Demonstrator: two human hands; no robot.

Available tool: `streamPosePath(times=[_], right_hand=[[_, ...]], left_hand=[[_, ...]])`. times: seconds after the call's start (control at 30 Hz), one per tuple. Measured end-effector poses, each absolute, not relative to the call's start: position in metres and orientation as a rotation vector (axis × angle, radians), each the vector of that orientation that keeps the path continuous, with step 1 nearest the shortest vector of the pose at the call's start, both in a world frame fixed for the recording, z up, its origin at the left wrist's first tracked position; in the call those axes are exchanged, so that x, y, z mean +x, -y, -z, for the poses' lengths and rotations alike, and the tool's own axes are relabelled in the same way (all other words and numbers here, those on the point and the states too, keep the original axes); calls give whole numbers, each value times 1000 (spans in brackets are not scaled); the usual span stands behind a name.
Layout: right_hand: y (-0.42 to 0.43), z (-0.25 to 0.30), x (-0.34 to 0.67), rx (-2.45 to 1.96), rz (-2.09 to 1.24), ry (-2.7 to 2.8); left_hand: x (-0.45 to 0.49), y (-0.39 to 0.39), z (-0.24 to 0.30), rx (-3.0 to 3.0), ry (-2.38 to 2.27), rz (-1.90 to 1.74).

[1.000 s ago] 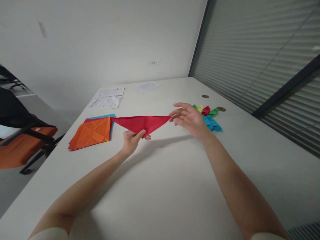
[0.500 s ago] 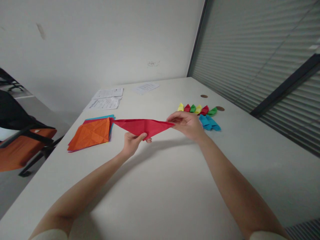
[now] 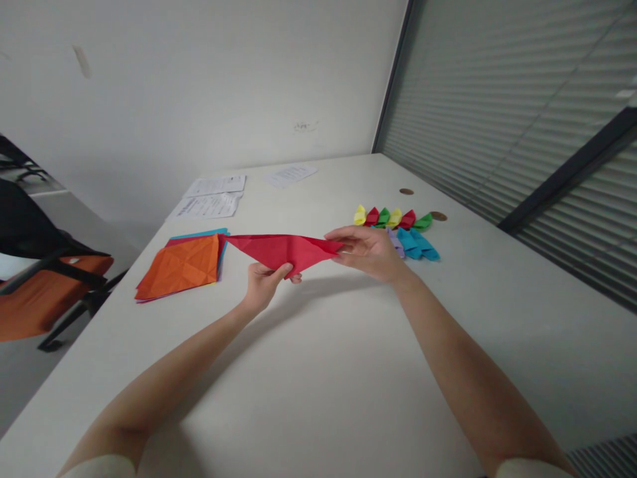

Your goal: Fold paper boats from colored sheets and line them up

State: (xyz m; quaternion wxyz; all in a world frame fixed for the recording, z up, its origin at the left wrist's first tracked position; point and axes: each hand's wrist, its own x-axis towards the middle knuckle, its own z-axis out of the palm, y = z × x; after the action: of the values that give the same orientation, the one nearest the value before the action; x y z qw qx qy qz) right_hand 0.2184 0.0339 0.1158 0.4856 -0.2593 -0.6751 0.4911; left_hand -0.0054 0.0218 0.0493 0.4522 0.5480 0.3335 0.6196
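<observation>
A folded sheet of red origami paper (image 3: 286, 251) is held above the table, its long edge up and its point down. My left hand (image 3: 266, 282) pinches it near the lower point, thumb in front and fingers behind. At the paper's right corner is my right hand (image 3: 371, 252), with the thumb below and the fingers above, closed about that corner. The right part of the paper bulges and its top layers stand slightly apart.
A stack of coloured paper sheets (image 3: 182, 267), orange on top, lies at left. Small folded paper pieces in several colours (image 3: 395, 218), with blue ones (image 3: 417, 245) nearer, sit beyond my right hand. Printed sheets (image 3: 212, 196) lie farther back. An orange chair (image 3: 54, 292) stands left of the table.
My right hand has shifted slightly left at the paper's right corner. That side of the paper has bent inward and opened a little. My left hand keeps its hold.
</observation>
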Motion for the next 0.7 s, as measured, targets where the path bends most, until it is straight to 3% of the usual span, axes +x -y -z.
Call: streamPosePath(times=[0.7], right_hand=[[-33, -116, 199, -886, -928, 1405]], left_hand=[[-4, -20, -50, 1318, -900, -1604]])
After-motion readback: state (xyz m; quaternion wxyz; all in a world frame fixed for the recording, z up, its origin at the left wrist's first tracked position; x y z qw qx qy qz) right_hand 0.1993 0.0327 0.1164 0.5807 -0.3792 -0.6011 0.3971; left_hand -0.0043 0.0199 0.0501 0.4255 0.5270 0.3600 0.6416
